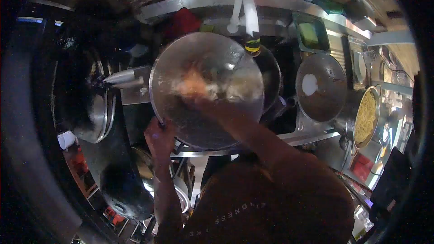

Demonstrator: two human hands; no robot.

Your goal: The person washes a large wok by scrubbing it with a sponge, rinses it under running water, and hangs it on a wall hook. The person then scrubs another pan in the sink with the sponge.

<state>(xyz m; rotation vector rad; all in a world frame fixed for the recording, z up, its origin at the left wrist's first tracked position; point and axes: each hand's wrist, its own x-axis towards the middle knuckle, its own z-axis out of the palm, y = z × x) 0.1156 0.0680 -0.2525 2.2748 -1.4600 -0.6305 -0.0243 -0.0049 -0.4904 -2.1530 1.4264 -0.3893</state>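
A large round metal wok point(212, 131) lies in the middle of the view, its inside facing me. My left hand point(160, 135) is closed on its lower left rim. Reaching in from the lower right, my right hand point(194, 92) is inside the wok near its middle, over an orange, blurred patch. Motion and glare smear its fingers, so what they hold, if anything, cannot be made out. A white curved faucet point(246, 11) with a yellow and black end hangs over the wok's upper right rim.
To the right are a second wok point(321, 95) with something white in it, a pot of noodles point(365, 117) and a green-filled container point(312, 34). More large pans point(99, 108) stand at the left. A metal counter edge point(312, 139) runs in front.
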